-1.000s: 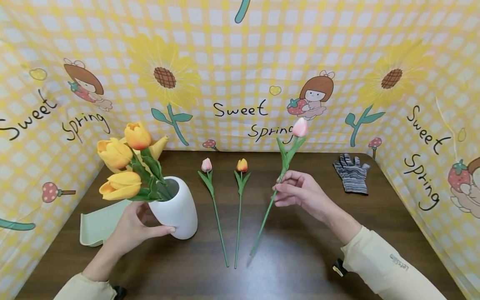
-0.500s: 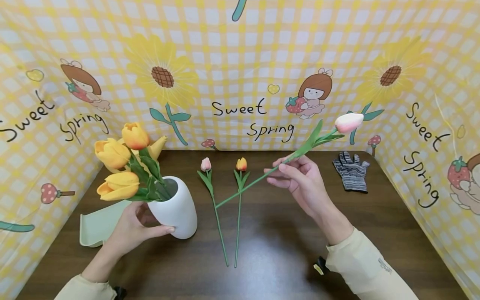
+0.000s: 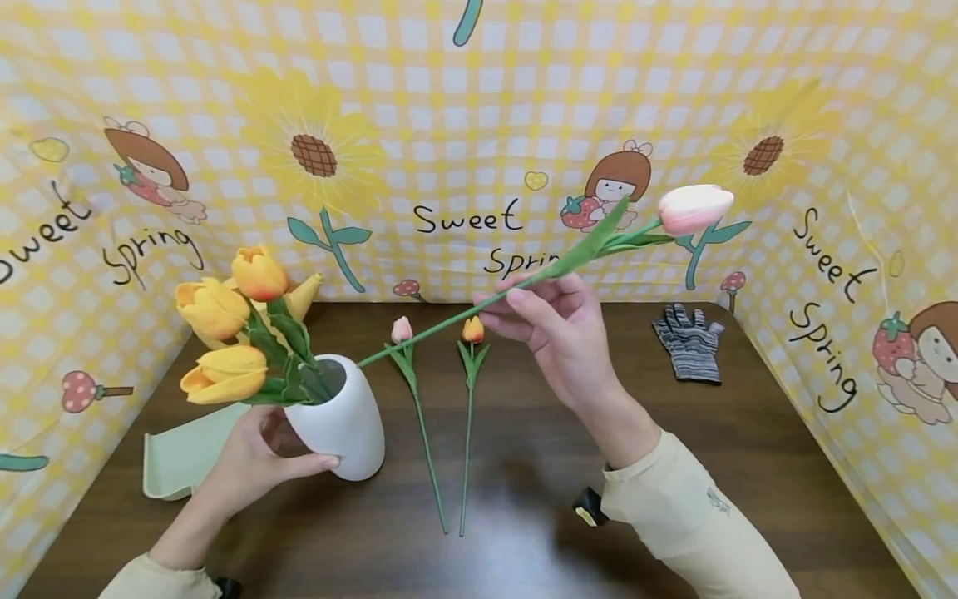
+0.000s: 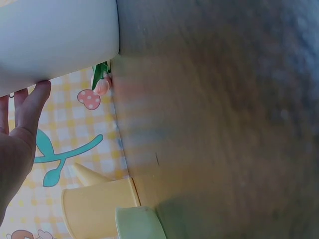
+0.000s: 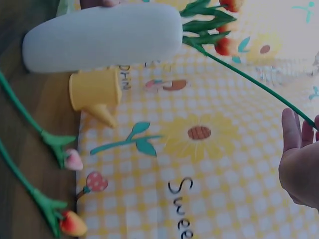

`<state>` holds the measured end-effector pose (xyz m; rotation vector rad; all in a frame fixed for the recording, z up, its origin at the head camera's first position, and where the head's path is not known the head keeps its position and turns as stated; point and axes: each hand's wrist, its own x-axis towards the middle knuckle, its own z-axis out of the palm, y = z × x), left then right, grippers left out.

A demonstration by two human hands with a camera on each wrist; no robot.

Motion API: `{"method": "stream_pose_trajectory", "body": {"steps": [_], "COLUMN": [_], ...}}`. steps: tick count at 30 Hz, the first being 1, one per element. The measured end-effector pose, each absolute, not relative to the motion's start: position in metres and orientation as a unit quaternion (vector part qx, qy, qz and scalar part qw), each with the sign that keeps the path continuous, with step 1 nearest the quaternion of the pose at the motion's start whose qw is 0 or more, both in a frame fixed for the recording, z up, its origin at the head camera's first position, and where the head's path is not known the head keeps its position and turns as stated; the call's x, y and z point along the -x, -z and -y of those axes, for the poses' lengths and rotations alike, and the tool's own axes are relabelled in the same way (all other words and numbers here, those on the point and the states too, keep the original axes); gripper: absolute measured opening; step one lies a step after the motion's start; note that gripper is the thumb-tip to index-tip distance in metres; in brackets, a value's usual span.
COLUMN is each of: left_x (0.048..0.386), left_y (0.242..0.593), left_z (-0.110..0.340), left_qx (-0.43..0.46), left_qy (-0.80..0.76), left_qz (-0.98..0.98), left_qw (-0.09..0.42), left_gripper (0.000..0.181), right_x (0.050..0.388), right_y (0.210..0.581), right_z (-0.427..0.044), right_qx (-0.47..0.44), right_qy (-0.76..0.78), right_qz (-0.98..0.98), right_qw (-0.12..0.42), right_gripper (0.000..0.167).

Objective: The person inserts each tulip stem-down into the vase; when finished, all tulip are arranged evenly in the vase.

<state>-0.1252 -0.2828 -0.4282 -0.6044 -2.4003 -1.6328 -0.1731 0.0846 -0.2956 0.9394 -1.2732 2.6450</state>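
Observation:
My left hand [image 3: 258,456] grips the side of a white vase [image 3: 350,433], thumb across its front. Several yellow and orange artificial tulips [image 3: 224,372] stand in it and lean left. Between thumb and fingers, my right hand [image 3: 561,333] pinches the stem of a pink-and-white artificial tulip [image 3: 696,210]. That tulip slants, its bloom high on the right and its stem end at the vase's rim. The right wrist view shows its green stem [image 5: 249,78] running to the vase mouth; whether the tip is inside, I cannot tell. A pink tulip [image 3: 402,329] and an orange tulip [image 3: 472,330] lie on the table.
A pale green tray-like piece [image 3: 180,453] lies left of the vase. Behind the tulips stands a yellow watering can [image 5: 94,89]. A grey knitted glove [image 3: 690,343] lies at the back right. Checked cloth walls [image 3: 464,108] enclose the table [image 3: 674,466].
My right hand has moved left, tipping the pink-and-white tulip from near upright to a slant, its stem end swinging up to the vase's rim. My left hand keeps its grip on the vase.

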Motion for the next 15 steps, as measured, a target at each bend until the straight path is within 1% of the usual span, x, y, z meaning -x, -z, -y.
{"method": "stream_pose_trajectory", "body": {"steps": [9, 13, 15], "left_x": [0.125, 0.125, 0.124], "left_y": [0.429, 0.431, 0.431], "left_z": [0.283, 0.284, 0.283], "left_qx": [0.201, 0.197, 0.198], "left_qy": [0.549, 0.548, 0.55], "left_qz": [0.807, 0.808, 0.806], "left_qw": [0.089, 0.088, 0.09], "left_gripper": [0.082, 0.081, 0.081], "right_x": [0.177, 0.176, 0.175], "right_y": [0.285, 0.282, 0.28], "right_z": [-0.047, -0.037, -0.033], "right_qx": [-0.342, -0.364, -0.376], "right_qy": [-0.824, -0.803, -0.796], "right_qz": [0.449, 0.469, 0.472], "right_qw": [0.045, 0.051, 0.047], "right_gripper": [0.02, 0.012, 0.014]}}
